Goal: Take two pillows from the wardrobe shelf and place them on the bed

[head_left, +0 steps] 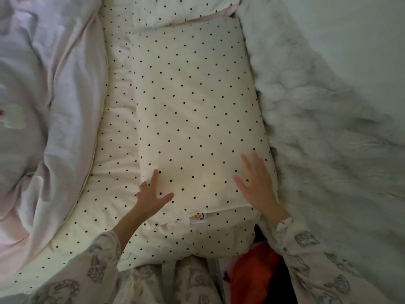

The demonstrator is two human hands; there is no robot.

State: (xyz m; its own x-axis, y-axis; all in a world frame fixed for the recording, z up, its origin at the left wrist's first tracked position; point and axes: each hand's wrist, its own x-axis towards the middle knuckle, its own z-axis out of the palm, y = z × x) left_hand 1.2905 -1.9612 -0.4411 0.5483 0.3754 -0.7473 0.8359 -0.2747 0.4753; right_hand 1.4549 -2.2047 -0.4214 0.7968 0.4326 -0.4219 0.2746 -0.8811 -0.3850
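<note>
Head view: near pillow lies on bed, second pillow top of frame; left hand and right hand flat, fingers spread, gripping nothing. Task looks nearly done.

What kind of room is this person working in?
Most likely a bedroom, seen from above a bed. A polka-dot pillow lies on a matching dotted sheet, a rumpled pale duvet sits to one side and a fluffy white blanket to the other.

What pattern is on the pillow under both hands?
Cream fabric with small dark polka dots, on the pillow; seen in the head view.
</note>
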